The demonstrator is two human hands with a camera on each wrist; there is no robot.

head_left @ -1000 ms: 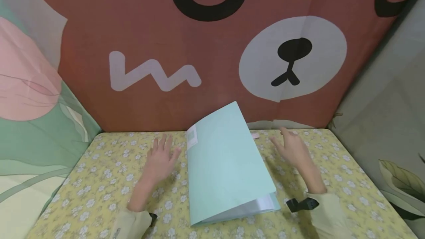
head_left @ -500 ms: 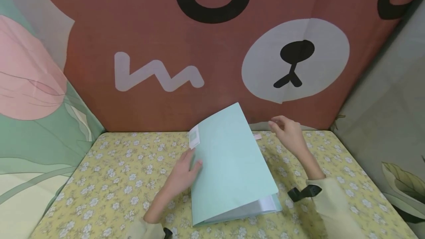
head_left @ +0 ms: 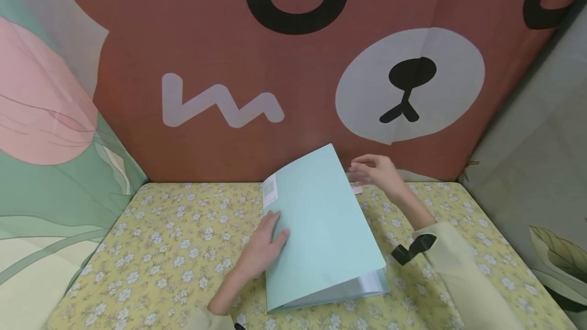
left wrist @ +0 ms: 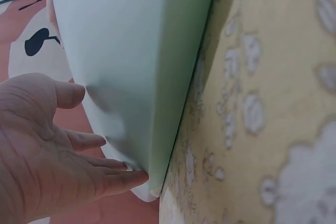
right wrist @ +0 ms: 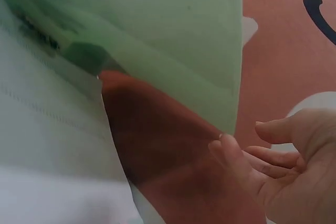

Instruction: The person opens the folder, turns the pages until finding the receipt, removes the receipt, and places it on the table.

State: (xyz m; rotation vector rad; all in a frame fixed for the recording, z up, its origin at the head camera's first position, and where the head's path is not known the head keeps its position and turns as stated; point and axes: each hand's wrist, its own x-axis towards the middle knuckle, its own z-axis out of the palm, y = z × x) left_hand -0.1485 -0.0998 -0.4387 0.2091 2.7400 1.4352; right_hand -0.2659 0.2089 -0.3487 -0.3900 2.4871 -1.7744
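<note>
A mint-green folder [head_left: 321, 233] lies on the table with its cover raised at an angle, so pale inner sheets [head_left: 362, 284] show at the near edge. A white label [head_left: 270, 190] sits at the top of its spine. My left hand [head_left: 261, 251] rests on the spine side, and in the left wrist view its fingertips touch the folder [left wrist: 121, 66] near the spine. My right hand [head_left: 378, 172] is by the cover's far right edge. In the right wrist view, the fingers of the right hand [right wrist: 283, 166] reach the edge of the cover [right wrist: 184, 40], with the thumb held apart.
A yellow floral cloth [head_left: 174, 248] covers the table. Behind it hangs a red-brown curtain [head_left: 220, 146] with a bear print. A small pink item [head_left: 357, 190] lies beyond the folder. Printed fabric [head_left: 532, 167] hangs at the right side.
My left hand has moved right from the cloth onto the folder's spine side. The right hand has risen, then shifted left to the cover's edge. The folder keeps its place.
</note>
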